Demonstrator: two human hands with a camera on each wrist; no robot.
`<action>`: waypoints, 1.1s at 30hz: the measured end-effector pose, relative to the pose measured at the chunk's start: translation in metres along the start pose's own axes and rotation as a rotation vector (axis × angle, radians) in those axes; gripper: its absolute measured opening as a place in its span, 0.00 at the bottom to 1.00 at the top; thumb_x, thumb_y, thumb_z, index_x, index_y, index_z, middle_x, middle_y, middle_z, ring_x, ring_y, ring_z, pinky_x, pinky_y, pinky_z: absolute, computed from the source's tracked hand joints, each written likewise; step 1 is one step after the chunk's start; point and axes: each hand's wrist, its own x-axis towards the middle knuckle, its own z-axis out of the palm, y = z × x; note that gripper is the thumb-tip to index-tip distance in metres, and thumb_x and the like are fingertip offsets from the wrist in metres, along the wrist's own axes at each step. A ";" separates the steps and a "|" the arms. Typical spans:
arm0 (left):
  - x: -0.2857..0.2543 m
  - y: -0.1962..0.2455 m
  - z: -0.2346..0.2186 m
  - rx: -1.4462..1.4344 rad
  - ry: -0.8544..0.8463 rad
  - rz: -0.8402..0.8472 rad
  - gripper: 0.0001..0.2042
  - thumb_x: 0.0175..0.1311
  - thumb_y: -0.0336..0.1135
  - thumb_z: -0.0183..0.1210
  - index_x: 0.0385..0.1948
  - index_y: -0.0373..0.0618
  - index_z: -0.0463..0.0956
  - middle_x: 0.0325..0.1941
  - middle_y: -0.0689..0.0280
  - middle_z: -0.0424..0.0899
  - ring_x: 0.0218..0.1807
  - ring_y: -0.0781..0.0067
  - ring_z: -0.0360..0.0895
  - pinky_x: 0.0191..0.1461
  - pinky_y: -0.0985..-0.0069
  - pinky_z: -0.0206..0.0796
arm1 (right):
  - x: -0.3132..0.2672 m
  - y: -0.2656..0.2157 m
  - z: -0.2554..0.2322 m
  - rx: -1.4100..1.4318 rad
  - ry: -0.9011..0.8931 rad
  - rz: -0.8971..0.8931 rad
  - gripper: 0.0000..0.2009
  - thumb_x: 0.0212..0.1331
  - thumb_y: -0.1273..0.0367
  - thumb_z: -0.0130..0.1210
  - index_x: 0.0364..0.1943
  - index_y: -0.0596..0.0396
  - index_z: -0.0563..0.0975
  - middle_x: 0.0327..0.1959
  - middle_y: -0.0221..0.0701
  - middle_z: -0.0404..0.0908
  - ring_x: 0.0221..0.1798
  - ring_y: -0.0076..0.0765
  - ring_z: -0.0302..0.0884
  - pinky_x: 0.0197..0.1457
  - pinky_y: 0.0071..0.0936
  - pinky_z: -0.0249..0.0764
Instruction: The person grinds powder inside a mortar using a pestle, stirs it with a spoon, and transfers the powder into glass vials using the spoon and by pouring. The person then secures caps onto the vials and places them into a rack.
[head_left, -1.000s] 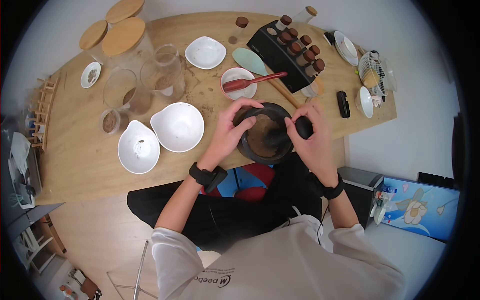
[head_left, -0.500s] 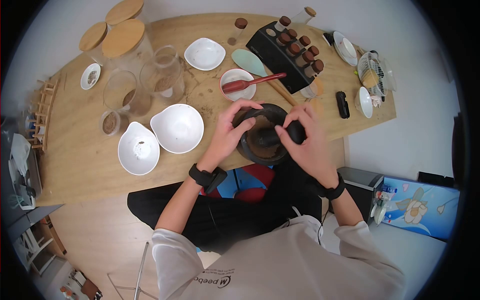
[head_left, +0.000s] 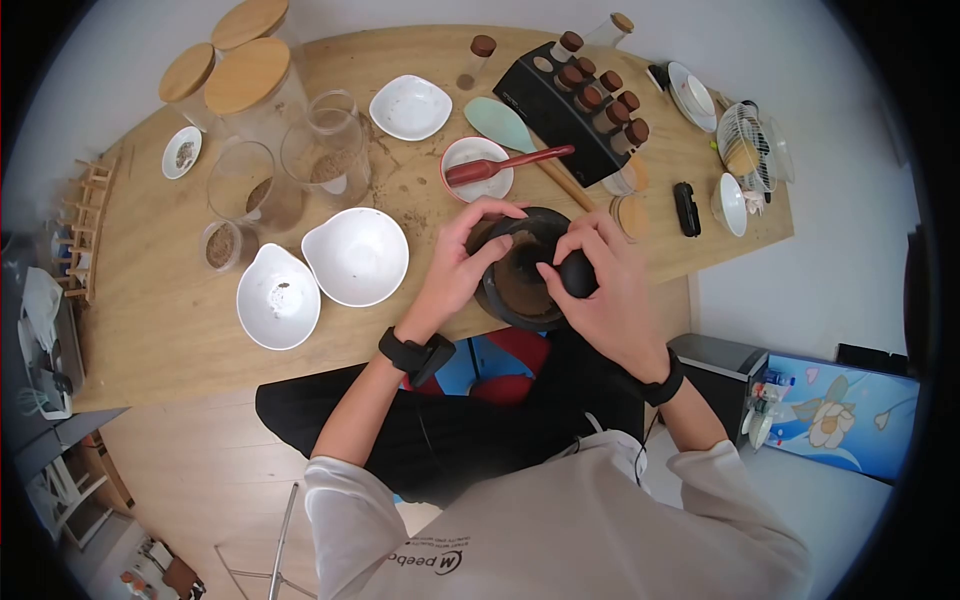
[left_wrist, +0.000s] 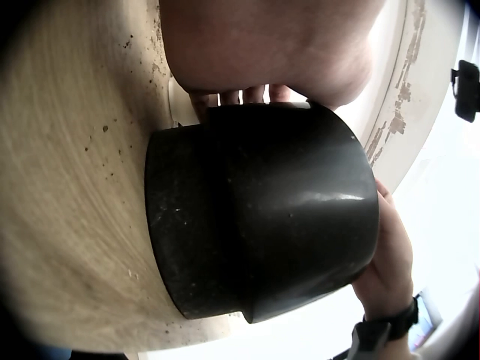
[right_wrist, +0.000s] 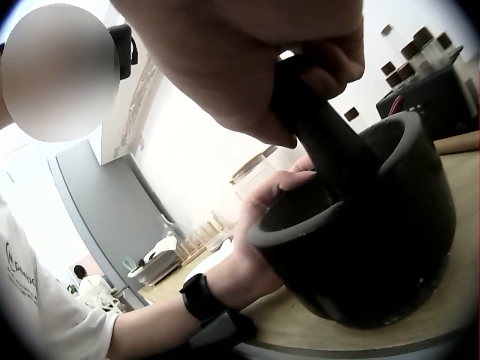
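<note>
Head view has the black mortar (head_left: 497, 304) upright at the table's (head_left: 160, 340) near edge, brown powder (head_left: 522, 292) inside, the left hand (head_left: 452, 272) gripping its rim, probably to steady it. The right hand (head_left: 615, 300) clasps the pestle's (head_left: 578, 273) knob, seemingly for control, while two white pouring bowls (head_left: 362, 255) (head_left: 278, 308) and a red spatula (head_left: 480, 172) in its red-rimmed bowl (head_left: 462, 150) lie around, presumably kept within reach.

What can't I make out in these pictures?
Pestle's lower tip, right wrist view: hidden inside the mortar.
Left hand's fingertips, left wrist view: hidden behind the mortar.
Black rack's lettering, head view: too small.
Rearmost wooden lid, head view: cut off by the top edge.
</note>
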 end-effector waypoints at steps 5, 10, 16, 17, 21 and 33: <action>0.000 0.002 0.002 -0.018 0.010 -0.040 0.14 0.67 0.24 0.58 0.54 0.37 0.80 0.61 0.56 0.88 0.60 0.66 0.82 0.67 0.68 0.72 | 0.012 0.015 0.002 0.029 0.060 0.046 0.12 0.56 0.75 0.71 0.38 0.56 0.78 0.41 0.38 0.76 0.43 0.50 0.80 0.46 0.40 0.77; 0.001 0.000 0.001 -0.019 0.001 0.001 0.14 0.66 0.24 0.59 0.53 0.37 0.80 0.61 0.56 0.88 0.60 0.67 0.82 0.68 0.67 0.71 | 0.003 0.003 -0.003 0.044 -0.025 -0.012 0.11 0.58 0.76 0.70 0.38 0.57 0.77 0.42 0.38 0.76 0.43 0.50 0.80 0.47 0.39 0.77; 0.001 -0.002 0.000 -0.008 0.002 -0.001 0.14 0.66 0.24 0.59 0.53 0.37 0.80 0.60 0.56 0.88 0.61 0.66 0.82 0.69 0.67 0.71 | 0.006 0.005 0.001 0.043 0.015 0.073 0.12 0.57 0.75 0.71 0.40 0.56 0.78 0.43 0.38 0.76 0.45 0.49 0.80 0.48 0.39 0.77; 0.001 -0.003 -0.001 -0.007 0.000 -0.002 0.14 0.66 0.24 0.59 0.53 0.37 0.80 0.60 0.56 0.88 0.61 0.66 0.82 0.69 0.67 0.71 | 0.003 0.002 0.001 0.041 -0.017 0.033 0.12 0.57 0.75 0.71 0.40 0.56 0.78 0.43 0.38 0.76 0.45 0.49 0.80 0.48 0.38 0.77; 0.001 -0.002 0.001 -0.018 0.003 -0.001 0.14 0.66 0.24 0.59 0.53 0.37 0.80 0.60 0.56 0.88 0.61 0.66 0.83 0.69 0.67 0.71 | 0.006 0.011 0.001 0.077 -0.006 -0.034 0.12 0.56 0.76 0.71 0.40 0.56 0.78 0.44 0.38 0.76 0.45 0.49 0.81 0.47 0.37 0.77; -0.001 -0.002 -0.001 -0.009 0.002 -0.007 0.14 0.67 0.24 0.59 0.54 0.37 0.79 0.61 0.56 0.88 0.61 0.65 0.83 0.71 0.66 0.70 | 0.005 0.014 -0.009 0.045 0.030 0.043 0.12 0.56 0.76 0.72 0.40 0.55 0.78 0.46 0.37 0.76 0.46 0.48 0.80 0.48 0.37 0.77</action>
